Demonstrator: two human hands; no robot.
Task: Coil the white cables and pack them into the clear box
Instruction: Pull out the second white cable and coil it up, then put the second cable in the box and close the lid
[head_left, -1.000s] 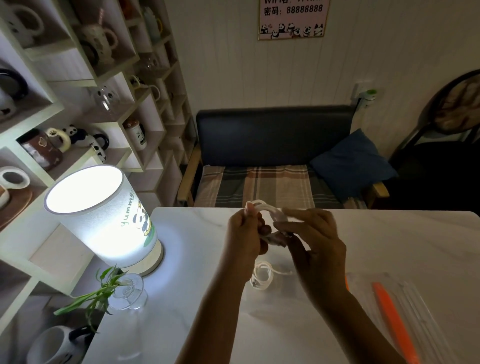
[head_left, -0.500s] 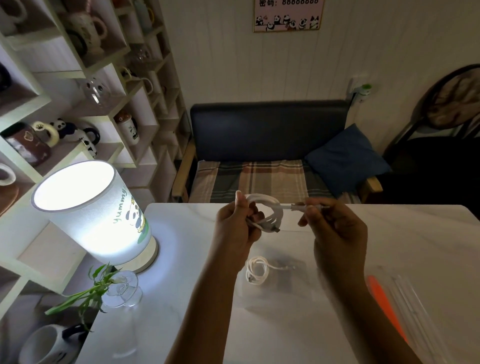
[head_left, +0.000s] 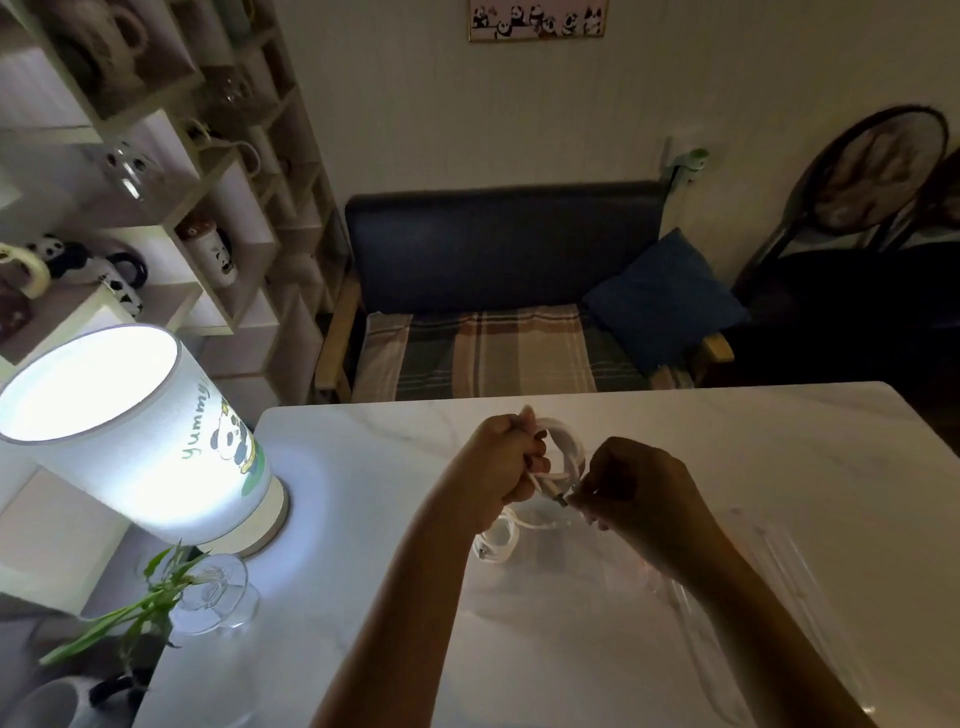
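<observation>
I hold a white cable (head_left: 567, 447) looped into a small coil above the white table (head_left: 753, 467). My left hand (head_left: 501, 457) grips the coil on its left side. My right hand (head_left: 636, 483) pinches the cable's plug end just below the coil, beside the left hand. A second white cable (head_left: 496, 540), coiled, lies below my hands inside the clear box (head_left: 545, 577), whose walls are hard to make out. The box's clear lid (head_left: 769, 571) lies to the right, partly hidden by my right forearm.
A lit cylindrical lamp (head_left: 130, 441) with a panda print stands at the table's left corner. A glass vase with a green plant (head_left: 208, 592) sits in front of it. Shelves of mugs are on the left; a dark bench with a plaid cushion is beyond the table.
My right hand has come down and in, bringing the plug end from the coil's upper right to just beneath it. The camera view has tilted lower.
</observation>
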